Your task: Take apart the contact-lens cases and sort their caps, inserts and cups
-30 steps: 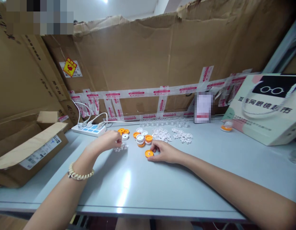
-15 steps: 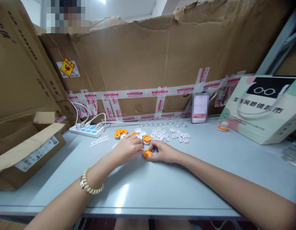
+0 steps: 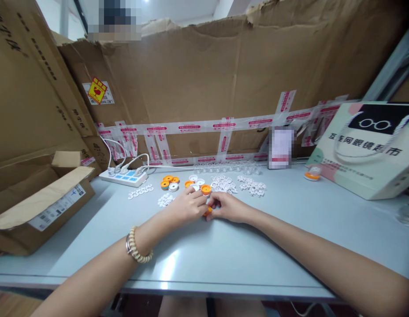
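Note:
My right hand (image 3: pixel 229 206) pinches a small orange round plastic cup (image 3: pixel 207 212) by its right side, down at the tabletop. My left hand (image 3: pixel 192 205) reaches over the cup from the left, its fingers bent and closed together. They cover most of the cup, and whatever is between the left fingertips is hidden. Just behind the hands sits an orange-and-white round piece (image 3: pixel 206 189). More orange and white round pieces (image 3: pixel 170 179) lie behind my left hand, and a heap of small white discs (image 3: pixel 165 200) lies left of it.
White plastic parts (image 3: pixel 223 184) lie in piles behind my right hand, with a row of clear round pieces (image 3: pixel 224 167) farther back. A power strip (image 3: pixel 123 176), an open carton (image 3: pixel 42 211), a phone (image 3: pixel 280 147), a finished-looking orange-and-white piece (image 3: pixel 312 173) and a paper bag (image 3: pixel 366 149) surround them.
My left hand has come in over the orange cup and now hides most of it. The view has shifted slightly, uncovering the white discs and a white round piece.

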